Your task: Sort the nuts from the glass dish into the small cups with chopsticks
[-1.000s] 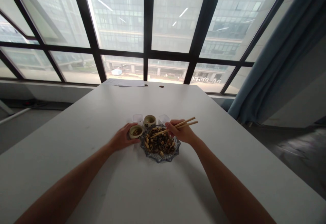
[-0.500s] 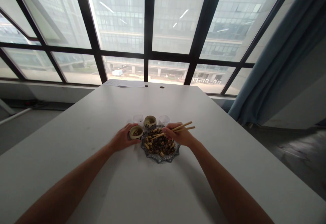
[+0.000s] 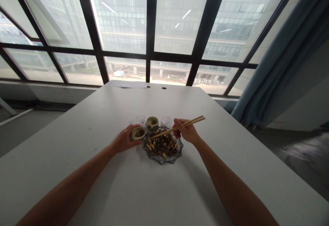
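My left hand [image 3: 126, 139] is wrapped round a small ceramic cup [image 3: 138, 133] with a few bits at its bottom, just left of the glass bowl. My right hand [image 3: 185, 130] grips a pair of wooden chopsticks [image 3: 194, 120], slanting down to the left. Their tips are over the left part of the clear scalloped glass bowl [image 3: 164, 161], close to the nuts; whether they pinch one I cannot tell. Peanuts [image 3: 149, 147] and dark striped seeds [image 3: 161, 147] fill the bowl. A second ceramic cup [image 3: 152, 121] stands behind it.
Two clear plastic cups, one at left [image 3: 140, 120] and one at right [image 3: 166, 121], flank the second ceramic cup. Papers [image 3: 128, 84] lie on the far end of the white table [image 3: 159, 198], below the windows. A blue curtain [image 3: 272, 61] hangs at right.
My right hand has moved right and slightly up, and the chopsticks now lie closer together, their tips a little further left. My left hand stays on the cup.
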`<move>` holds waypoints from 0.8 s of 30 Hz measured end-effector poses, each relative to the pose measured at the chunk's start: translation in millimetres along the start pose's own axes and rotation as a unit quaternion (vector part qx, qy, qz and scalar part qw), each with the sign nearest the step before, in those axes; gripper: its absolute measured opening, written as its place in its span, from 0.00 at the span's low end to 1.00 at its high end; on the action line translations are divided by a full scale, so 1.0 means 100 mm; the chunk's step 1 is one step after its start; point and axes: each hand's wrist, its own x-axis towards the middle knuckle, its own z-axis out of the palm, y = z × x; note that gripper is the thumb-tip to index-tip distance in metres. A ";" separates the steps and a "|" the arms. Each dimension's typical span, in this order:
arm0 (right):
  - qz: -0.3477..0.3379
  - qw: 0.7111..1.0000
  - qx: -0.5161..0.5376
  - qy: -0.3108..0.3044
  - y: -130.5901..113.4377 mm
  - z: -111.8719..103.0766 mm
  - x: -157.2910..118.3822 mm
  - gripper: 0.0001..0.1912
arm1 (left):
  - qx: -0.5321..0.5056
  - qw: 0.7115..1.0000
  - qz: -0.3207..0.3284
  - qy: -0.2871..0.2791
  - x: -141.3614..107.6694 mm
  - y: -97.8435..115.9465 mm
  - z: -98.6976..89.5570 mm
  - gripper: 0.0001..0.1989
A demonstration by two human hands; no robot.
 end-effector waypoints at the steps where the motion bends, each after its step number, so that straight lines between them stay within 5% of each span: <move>1: 0.005 1.000 0.014 0.012 0.02 -0.02 0.02 0.31 | 0.003 1.000 0.002 0.003 0.00 0.01 0.00 0.34; 9: 0.033 0.987 0.119 0.100 0.20 -0.19 0.15 0.30 | 0.021 0.998 0.049 0.038 0.00 0.12 -0.02 0.32; 24: 0.021 0.979 0.148 0.138 0.24 -0.29 0.20 0.29 | -0.024 0.999 0.016 0.020 0.00 -0.02 -0.02 0.28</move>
